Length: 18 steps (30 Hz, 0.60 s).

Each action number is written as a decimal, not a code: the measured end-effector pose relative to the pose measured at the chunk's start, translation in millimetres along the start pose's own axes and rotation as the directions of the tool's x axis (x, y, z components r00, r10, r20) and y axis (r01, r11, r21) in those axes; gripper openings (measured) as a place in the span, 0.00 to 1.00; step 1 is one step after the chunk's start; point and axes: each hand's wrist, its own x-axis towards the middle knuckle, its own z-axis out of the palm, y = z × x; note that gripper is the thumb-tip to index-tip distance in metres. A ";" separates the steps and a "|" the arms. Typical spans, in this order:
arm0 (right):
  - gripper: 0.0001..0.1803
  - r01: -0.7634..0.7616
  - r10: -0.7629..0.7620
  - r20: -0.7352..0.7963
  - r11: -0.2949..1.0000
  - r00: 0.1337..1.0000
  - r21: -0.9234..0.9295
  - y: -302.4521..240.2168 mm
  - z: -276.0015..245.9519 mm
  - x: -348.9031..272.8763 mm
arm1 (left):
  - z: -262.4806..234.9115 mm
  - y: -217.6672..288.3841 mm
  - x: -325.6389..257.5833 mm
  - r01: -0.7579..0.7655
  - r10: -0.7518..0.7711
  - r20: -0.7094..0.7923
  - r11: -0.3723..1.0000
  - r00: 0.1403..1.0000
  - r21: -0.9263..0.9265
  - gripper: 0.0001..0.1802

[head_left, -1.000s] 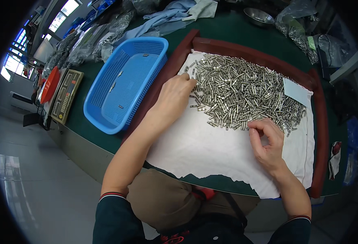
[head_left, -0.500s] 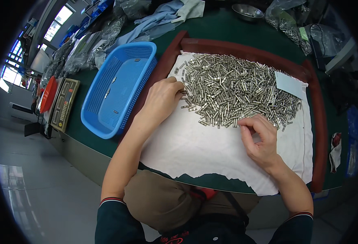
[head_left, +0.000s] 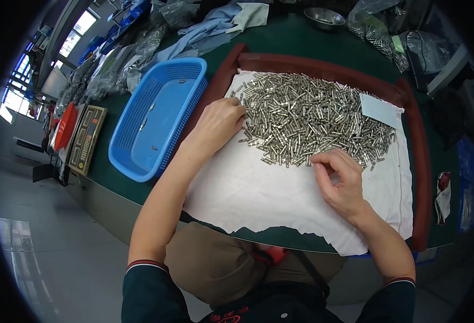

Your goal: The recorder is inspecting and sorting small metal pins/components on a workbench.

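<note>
A grey floor (head_left: 43, 237) with window glare lies far left of both hands; windows (head_left: 16, 97) show at the upper left. A green table (head_left: 301, 40) carries everything else. On it, a brown tray (head_left: 417, 161) frames a white cloth (head_left: 247, 188), on which both hands rest. A blue basket (head_left: 140, 161) stands just left of the left hand (head_left: 218, 121), holding a few small parts. Beyond the basket lie a scale (head_left: 86, 137), bags (head_left: 102, 75) and blue rags (head_left: 204, 29); a steel bowl (head_left: 323, 16) sits far ahead of the right hand (head_left: 342, 180). A heap of metal pins (head_left: 312, 116) spreads between and ahead of the hands. The left hand, fingers curled together, touches the heap's left edge. The right hand, at the heap's near edge, pinches thumb to fingertips; whether a pin is held cannot be told. A pale card (head_left: 379, 110) lies on the heap, ahead of the right hand.
</note>
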 end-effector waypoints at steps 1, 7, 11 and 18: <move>0.05 0.001 -0.001 -0.003 1.000 1.000 -0.001 0.3 -0.7 -0.7 | -2.5 1.5 2.2 0.012 -0.012 0.019 1.000 1.000 -0.011 0.07; 0.07 0.030 -0.031 -0.031 0.999 0.999 -0.043 6.1 -7.4 -2.1 | -11.5 47.1 1.6 0.158 -0.177 0.035 0.748 0.984 -0.645 0.06; 0.25 0.075 -0.081 -0.099 0.995 0.992 -0.068 4.6 -9.6 2.3 | -9.4 87.7 1.9 0.438 -0.105 0.430 0.070 0.897 -0.896 0.07; 0.18 0.130 -0.144 -0.083 0.980 0.986 -0.153 11.9 -9.6 2.4 | 4.2 108.5 8.2 0.487 -0.009 0.499 -0.201 0.867 -0.850 0.09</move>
